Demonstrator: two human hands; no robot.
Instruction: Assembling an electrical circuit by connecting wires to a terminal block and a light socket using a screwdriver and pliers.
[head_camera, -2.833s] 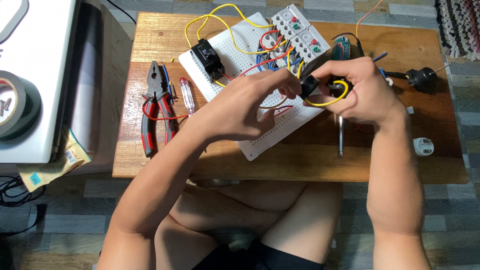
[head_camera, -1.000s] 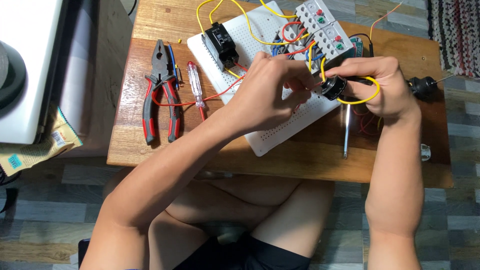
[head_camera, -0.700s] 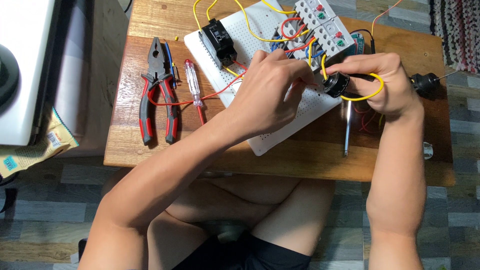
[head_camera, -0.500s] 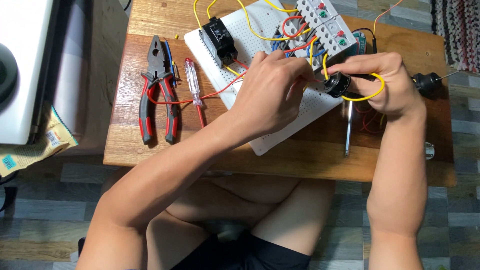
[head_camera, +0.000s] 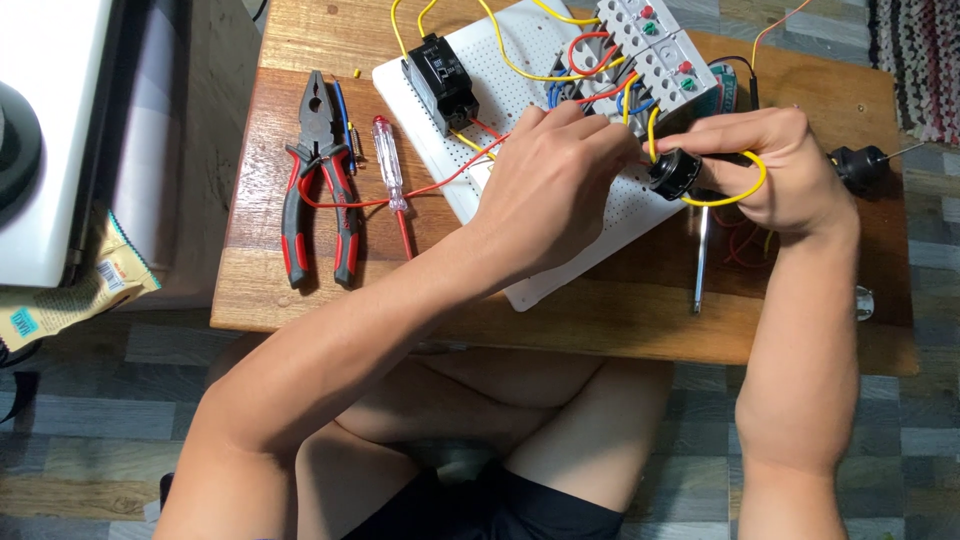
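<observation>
Right hand (head_camera: 775, 170): grip clamped on black round component (head_camera: 673, 173) with yellow wire (head_camera: 745, 185) | left hand (head_camera: 555, 185): fingertips pinched at that component, over white perforated board (head_camera: 520, 80) | pliers (head_camera: 318, 180) left of board on worktop (head_camera: 620, 320)

Varnished wooden table (head_camera: 300, 290), matt white perforated plastic board (head_camera: 590, 250), pliers (head_camera: 318, 190) of dull metal with glossy rubbery handles.

A low wooden bench (head_camera: 300, 300) carries red-handled steel pliers (head_camera: 318, 190), a clear-handled red screwdriver (head_camera: 390, 170), a white perforated plastic board (head_camera: 560, 250), and a slim metal-shafted tool (head_camera: 701, 260).
</observation>
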